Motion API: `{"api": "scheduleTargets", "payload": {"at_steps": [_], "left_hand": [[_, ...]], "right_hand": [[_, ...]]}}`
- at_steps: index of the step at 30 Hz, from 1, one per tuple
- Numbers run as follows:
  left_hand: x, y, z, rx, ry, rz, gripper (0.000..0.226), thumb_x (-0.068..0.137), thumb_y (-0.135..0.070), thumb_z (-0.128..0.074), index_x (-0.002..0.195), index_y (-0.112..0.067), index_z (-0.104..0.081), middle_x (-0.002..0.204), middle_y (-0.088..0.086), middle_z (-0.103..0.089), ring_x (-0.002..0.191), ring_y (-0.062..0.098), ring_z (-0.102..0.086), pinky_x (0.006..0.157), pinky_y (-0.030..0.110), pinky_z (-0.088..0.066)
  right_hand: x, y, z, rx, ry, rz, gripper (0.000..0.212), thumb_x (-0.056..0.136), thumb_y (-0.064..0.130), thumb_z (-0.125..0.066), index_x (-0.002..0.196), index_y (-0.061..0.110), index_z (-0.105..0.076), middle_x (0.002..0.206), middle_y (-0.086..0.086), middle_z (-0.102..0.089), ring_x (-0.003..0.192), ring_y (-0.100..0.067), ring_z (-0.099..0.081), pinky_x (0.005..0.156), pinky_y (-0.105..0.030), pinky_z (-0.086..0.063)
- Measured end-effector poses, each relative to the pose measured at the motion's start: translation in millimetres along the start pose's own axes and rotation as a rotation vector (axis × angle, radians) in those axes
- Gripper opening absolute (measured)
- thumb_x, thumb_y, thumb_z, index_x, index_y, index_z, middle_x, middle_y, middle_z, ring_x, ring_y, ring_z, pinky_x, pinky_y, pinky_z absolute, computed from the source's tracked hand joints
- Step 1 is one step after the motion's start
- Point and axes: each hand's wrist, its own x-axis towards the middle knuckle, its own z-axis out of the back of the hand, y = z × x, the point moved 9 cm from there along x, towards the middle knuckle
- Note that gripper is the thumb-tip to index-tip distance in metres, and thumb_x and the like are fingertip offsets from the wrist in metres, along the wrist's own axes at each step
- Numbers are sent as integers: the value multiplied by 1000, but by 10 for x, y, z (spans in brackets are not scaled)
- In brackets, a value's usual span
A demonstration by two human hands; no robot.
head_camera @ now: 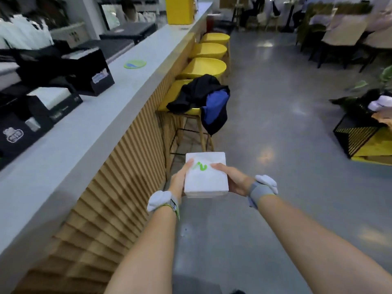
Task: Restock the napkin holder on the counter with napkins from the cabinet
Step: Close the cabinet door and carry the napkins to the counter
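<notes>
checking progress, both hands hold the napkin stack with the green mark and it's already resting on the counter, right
Not quite. In the head view both hands, left hand and right hand, hold the napkin stack with the green mark, but it is in the air over the floor, right of the counter, not resting on it.

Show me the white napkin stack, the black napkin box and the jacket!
white napkin stack [206, 179]: head view, top sheet.
black napkin box [63, 103]: head view, front wall.
black-and-blue jacket [216, 102]: head view, blue lining.
</notes>
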Motion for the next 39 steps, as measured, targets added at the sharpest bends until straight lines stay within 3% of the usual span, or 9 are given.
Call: {"api": "scheduleTargets", "payload": {"at_steps": [4,9,14,16,20,25,30,34,39], "left_hand": [[305,-290,-18,-80,-70,-22,83,52,-66,-82,114,-11,-72,114,14,-72,107,31,-69,105,45,-47],[588,-613,149,-222,-165,-63,84,52,-62,-85,115,-10,-70,119,11,-70,109,27,-68,106,42,-46],[693,-971,265,-285,-197,-145,54,82,-47,-68,113,-3,-68,105,13,-75,84,21,-76,62,25,-59],[771,-1048,366,-285,-244,-174,49,84,-49,-66,110,-7,-70,100,10,-77,81,18,-76,59,23,-57],[914,-1234,589,-254,-290,-195,52,83,-53,-65,113,-11,-70,106,9,-76,93,22,-74,70,27,-58],[1017,-1353,914,-243,-399,-212,77,59,-71,-74,117,-20,-70,115,5,-73,109,25,-69,104,44,-47],[896,-1361,1018,-273,-520,-211,67,68,-65,-72,116,-17,-71,112,7,-74,107,25,-70,101,41,-50],[742,-1318,1056,-268,-647,-209,74,58,-66,-76,114,-18,-71,109,5,-75,108,26,-69,103,44,-48],[575,-1233,932,-315,-760,-213,47,76,-48,-72,106,-12,-72,105,7,-75,98,27,-70,95,41,-52]], "right_hand": [[462,476,6,-24,136,-21,50,87,39,-64,129,11,-60,127,-9,-66,120,-26,-61,97,-37,-51],[960,899,-219,-117,288,-43,70,70,48,-75,129,12,-61,124,-7,-69,120,-25,-62,110,-42,-42],[1344,1200,-506,-146,392,-60,51,87,39,-64,128,9,-60,124,-10,-68,119,-27,-62,108,-42,-44],[1474,1294,-618,-173,427,-66,49,88,39,-63,127,10,-60,124,-9,-68,119,-27,-62,106,-41,-45],[1802,1457,-814,-250,466,-69,63,77,47,-71,127,9,-61,123,-10,-69,119,-29,-62,111,-45,-41],[2049,1607,-1084,-348,558,-91,53,85,46,-64,125,11,-62,122,-9,-70,121,-29,-61,109,-41,-43],[2203,1627,-1281,-409,664,-133,47,84,46,-65,119,14,-65,116,-6,-73,114,-25,-66,107,-41,-45],[2273,1628,-1442,-506,760,-152,61,74,55,-71,122,18,-64,117,-4,-73,113,-25,-66,106,-42,-46],[2262,1672,-1525,-607,851,-169,33,92,43,-55,112,18,-63,90,2,-77,80,-11,-72,65,-23,-54]]}}
